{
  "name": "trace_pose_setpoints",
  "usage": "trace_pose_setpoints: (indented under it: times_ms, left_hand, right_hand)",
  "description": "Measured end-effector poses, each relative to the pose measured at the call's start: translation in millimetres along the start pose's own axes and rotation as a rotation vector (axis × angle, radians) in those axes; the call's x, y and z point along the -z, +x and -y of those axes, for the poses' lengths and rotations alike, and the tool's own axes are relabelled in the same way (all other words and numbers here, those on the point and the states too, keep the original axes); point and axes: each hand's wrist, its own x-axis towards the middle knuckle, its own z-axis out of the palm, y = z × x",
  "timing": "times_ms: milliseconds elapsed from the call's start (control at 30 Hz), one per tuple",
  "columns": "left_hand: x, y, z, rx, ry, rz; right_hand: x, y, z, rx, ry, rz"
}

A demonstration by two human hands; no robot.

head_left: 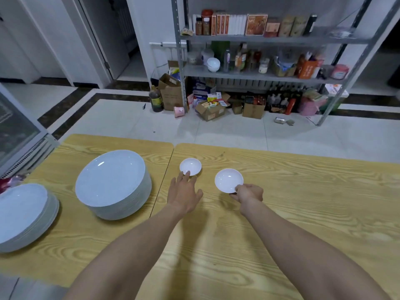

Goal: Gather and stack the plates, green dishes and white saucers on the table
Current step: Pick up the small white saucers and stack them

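Your wooden table (303,213) runs under both forearms, a seam crossing it just left of your left hand. Well left of your left fingertips stands the taller stack of plates (112,180); farther left again, at the frame edge, sits a second plate stack (23,213), lower and slightly fanned. Your left hand (184,195) lies flat and spread, palm down, fingers extended; its fingertips (187,173) touch the near rim of the far saucer (190,166), which rests on the table, not gripped. Your right hand (249,193) is closed in a pinch on the near rim of the near saucer (229,180), thumb on top, the saucer tilted up beyond your fingers. The two saucers sit near one another, apart, not touching.
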Motion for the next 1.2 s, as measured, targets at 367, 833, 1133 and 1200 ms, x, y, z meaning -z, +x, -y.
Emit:
trace_pose_setpoints:
  times_ms: [367,833,1133,1200]
  left_hand:
    - [-16.1,72.1,21.1,0.185,-0.317,-0.028]
    - [-53.7,141.2,43.5,0.563,-0.779,0.016]
    - [-71.1,155.3,44.1,0.669,-0.980,-0.114]
    - [-73.4,153.6,39.9,0.650,-0.989,-0.109]
  right_hand:
    - [-40.6,36.2,18.6,-0.060,-0.015,-0.021]
    - [-82.6,77.0,27.5,-0.113,-0.030,-0.030]
    - [-87.0,89.7,23.6,-0.137,-0.037,-0.056]
    - [-84.9,88.5,23.3,-0.138,-0.036,-0.060]
